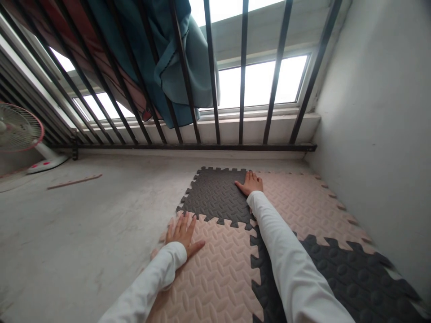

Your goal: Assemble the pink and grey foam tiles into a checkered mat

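Observation:
My left hand (182, 235) lies flat with fingers spread on a pink foam floor tile (222, 264), its fingertips near the seam with a dark grey tile. That dark grey foam tile (215, 193) sits beyond the pink one, its toothed edge meeting the pink tile's edge. Stretched out at the grey tile's right edge, my right hand (251, 183) presses down where it meets a second pink tile (303, 202). Black foam tiles (357, 269) lie nearer on the right, partly hidden by my right sleeve.
Dark metal railing bars (242, 89) stand beyond the tiles, with a blue and red cloth (188, 67) hanging behind them. A white wall (380, 125) rises on the right. Bare concrete floor (101, 233), a thin reddish strip (74, 181) and a fan (20, 130) are on the left.

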{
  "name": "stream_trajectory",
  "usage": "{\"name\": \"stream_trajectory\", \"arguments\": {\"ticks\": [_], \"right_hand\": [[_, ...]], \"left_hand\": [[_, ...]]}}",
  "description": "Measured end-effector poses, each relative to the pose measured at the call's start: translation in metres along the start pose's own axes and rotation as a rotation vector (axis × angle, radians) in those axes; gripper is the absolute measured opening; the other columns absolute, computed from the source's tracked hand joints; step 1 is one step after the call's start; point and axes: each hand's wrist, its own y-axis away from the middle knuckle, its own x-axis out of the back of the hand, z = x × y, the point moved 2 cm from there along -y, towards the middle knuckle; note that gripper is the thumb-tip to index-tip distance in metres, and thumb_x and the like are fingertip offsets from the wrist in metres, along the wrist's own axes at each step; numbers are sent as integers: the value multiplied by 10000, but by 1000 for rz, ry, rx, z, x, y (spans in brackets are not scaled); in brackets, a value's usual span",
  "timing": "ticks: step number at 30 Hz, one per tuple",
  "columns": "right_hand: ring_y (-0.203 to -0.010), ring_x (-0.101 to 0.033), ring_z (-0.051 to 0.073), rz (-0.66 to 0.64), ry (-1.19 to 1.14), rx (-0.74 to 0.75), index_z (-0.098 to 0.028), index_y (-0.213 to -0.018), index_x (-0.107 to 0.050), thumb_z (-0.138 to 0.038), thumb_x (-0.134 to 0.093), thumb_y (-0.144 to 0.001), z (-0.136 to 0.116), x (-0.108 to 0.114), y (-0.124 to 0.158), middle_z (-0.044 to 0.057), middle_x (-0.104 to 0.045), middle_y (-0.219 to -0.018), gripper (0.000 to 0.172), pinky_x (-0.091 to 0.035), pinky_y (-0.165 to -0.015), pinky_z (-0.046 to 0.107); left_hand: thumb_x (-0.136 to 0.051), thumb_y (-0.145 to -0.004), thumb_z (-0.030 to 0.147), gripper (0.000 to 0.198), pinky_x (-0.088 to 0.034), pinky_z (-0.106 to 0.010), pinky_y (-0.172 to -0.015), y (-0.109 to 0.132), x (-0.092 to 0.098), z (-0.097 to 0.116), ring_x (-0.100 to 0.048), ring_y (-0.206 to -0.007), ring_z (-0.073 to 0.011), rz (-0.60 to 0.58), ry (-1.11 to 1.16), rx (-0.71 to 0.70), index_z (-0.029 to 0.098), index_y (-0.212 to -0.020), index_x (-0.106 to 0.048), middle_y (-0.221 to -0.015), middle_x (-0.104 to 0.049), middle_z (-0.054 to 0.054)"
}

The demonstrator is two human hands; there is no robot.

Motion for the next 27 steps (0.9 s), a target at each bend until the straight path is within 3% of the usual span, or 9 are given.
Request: {"name": "stream_trajectory", "arguments": {"ticks": [4,9,15,18,22,24,27], "right_hand": [[-1212,-211,236,49,6,27,-75,-1281,-230,-619,-203,-729,3,6,0,135,-296,-1331,776,-189,-942,413],[-1218,-194,252,27,31,23,-121,-1268,-272,-616,-181,-742,5,9,0,129,-288,-1336,728,-172,-935,471],[-1226,-222,251,-121,-85,53,-124,-1284,-249,-624,-227,-739,10,16,-5,116,-294,-1341,741,-162,-976,456],[-1211,-283,228,-121,-128,117,-126,-1306,-198,-549,-230,-786,20,30,12,123,-280,-1349,671,-223,-975,375],[-1174,-355,222,-168,-94,185,-125,-1296,-245,-479,-307,-795,41,57,79,126,-338,-1319,616,-289,-954,322],[-1142,-399,224,-247,-75,171,-121,-1279,-293,-455,-346,-786,55,68,132,125,-424,-1259,597,-311,-949,329],[-1194,-334,201,-259,-122,169,-157,-1276,-312,-480,-307,-794,79,81,229,96,-381,-1295,580,-274,-993,341]], "left_hand": [[-327,-650,669,795,12,-510,-1004,0,1,1,6,-1283,-263,-29,5,4,267,-1314,-150,-1417,-54,-35],[-334,-651,664,800,9,-522,-1001,0,2,1,3,-1283,-265,-54,19,7,265,-1315,-137,-1416,-40,-40],[-314,-642,684,811,8,-518,-1003,0,3,2,11,-1283,-260,-70,25,6,276,-1316,-122,-1416,-30,-32],[-309,-647,676,802,23,-502,-1008,0,3,2,24,-1284,-247,-66,25,1,270,-1316,-133,-1417,-24,-27],[-301,-651,669,793,16,-509,-1004,-2,3,3,28,-1285,-242,-75,41,14,279,-1316,-116,-1418,-10,-18],[-305,-648,667,797,4,-511,-1002,-3,4,3,27,-1285,-239,-101,45,17,280,-1317,-108,-1418,-2,-20],[-331,-637,664,817,6,-493,-1007,-4,8,5,24,-1286,-230,-128,39,28,266,-1318,-119,-1419,-5,-32]]}}
